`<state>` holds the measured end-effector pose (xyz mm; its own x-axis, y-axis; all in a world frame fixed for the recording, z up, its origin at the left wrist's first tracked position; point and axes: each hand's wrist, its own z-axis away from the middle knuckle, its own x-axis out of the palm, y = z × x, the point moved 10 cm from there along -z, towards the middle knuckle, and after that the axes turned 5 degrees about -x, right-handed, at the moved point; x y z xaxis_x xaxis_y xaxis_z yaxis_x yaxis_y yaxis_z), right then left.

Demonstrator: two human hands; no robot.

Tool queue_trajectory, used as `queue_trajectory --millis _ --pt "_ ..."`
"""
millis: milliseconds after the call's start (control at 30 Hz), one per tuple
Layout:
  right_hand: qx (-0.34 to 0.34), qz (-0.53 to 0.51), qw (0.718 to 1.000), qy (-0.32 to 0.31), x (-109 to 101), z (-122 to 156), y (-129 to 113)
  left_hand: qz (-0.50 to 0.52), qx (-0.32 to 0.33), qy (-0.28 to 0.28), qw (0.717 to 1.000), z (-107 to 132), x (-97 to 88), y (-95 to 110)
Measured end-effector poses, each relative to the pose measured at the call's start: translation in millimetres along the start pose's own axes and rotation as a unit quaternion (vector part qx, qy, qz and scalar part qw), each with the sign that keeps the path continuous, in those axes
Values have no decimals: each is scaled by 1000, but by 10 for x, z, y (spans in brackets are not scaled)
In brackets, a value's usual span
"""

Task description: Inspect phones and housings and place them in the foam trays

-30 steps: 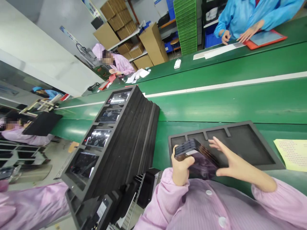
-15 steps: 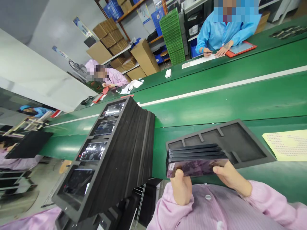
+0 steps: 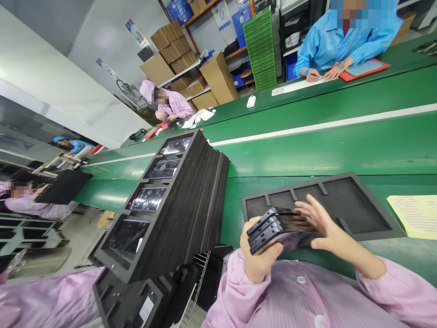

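Observation:
A small stack of smartphones is gripped at its near-left end by my left hand, with the thumb in front. The phones are tilted, so their edges with port holes face me. At the stack's far-right end my right hand has its fingers spread and thumb apart; whether it touches the phones I cannot tell. Behind both hands a black foam tray with several compartments lies on the green table. To the left rises a tall pile of foam trays, its top one holding phones such as one screen.
A yellow sheet with writing lies at the right. A pale strip runs along the green bench. Across it sit a person in blue and one in pink. More black trays are stacked low at left.
The phone stack has turned from lying broadside in both hands to end-on in my left hand. My right hand has let go and opened. The view has shifted slightly left.

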<state>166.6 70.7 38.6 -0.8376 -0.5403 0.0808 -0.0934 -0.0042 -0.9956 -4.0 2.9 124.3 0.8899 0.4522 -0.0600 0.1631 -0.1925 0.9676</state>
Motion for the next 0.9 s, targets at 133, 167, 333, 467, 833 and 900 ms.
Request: queue_trajectory --millis 133,167,333,467,833,900 --pt "-57 126 990 -35 25 6 -236 -6 54 -26 998 7 117 192" --pt "-36 138 989 -44 29 24 -206 -18 70 -40 997 16 161 221" --pt "173 -117 978 -6 -11 233 262 -138 312 -174 924 214 481 498" --pt "263 -261 929 5 252 336 426 -252 447 -351 783 582 861 376" --pt "281 -278 908 139 151 378 727 54 -261 -237 934 445 489 -860" --pt "279 -276 908 150 190 335 709 231 -442 -162 852 623 611 -1142"
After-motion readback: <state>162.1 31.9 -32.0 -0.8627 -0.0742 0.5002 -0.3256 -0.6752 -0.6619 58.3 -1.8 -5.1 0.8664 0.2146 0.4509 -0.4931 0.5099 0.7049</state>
